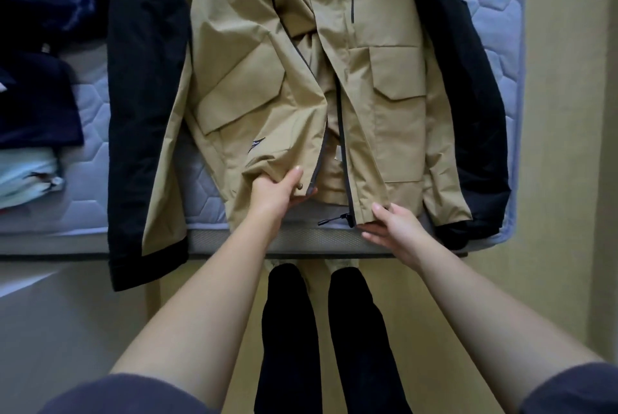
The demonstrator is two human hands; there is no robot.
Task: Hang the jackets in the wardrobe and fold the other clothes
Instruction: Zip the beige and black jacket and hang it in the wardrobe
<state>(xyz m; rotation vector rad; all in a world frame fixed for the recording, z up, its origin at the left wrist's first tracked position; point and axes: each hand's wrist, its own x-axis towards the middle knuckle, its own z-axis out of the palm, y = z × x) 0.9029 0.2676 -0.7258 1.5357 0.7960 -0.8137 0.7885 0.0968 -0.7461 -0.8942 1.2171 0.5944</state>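
A tan jacket (254,79) with black sleeves lies face up on the mattress (90,102), front open, hem at the near edge. Its left sleeve hangs over the mattress edge. My left hand (277,191) grips the bottom corner of the left front panel, thumb on top. My right hand (391,228) pinches the hem of the right front panel beside the zipper pull (329,220). The collar is out of view at the top.
Dark navy clothes (36,79) lie on the mattress at the left, above a folded pale blue garment (26,176). My feet in black socks (321,330) stand on the yellowish floor by the bed. A wall runs along the right.
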